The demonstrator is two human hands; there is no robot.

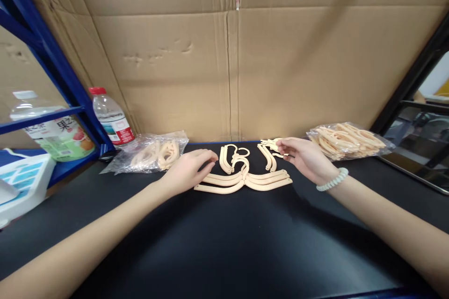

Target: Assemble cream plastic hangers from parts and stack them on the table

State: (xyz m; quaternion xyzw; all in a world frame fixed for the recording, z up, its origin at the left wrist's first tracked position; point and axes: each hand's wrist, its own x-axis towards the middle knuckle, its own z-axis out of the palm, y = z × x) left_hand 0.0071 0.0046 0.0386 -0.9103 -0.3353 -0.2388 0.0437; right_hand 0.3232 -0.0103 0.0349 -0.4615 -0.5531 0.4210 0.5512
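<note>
Cream plastic hangers [268, 181], several of them assembled, are lined up side by side on the black table with their arms spread left and right. Beside their left ends is my left hand [189, 168], fingers curved and thumb apart, with nothing visible in it. My right hand [305, 156] is at the right rear, its fingertips pinched on a small cream hanger hook [279, 155], partly hidden by the fingers. Loose hanger arms [267, 158] lie just left of it, by a small pile of cream parts [268, 142]. More loose arms [225, 159] and hooks [242, 152] lie behind the hangers.
A clear bag of cream parts [154, 154] lies at the left, another bag [347, 140] at the right. A red-capped bottle [112, 117] stands by the blue rack [45, 42]. Cardboard [168, 70] walls off the back of the black table [224, 243].
</note>
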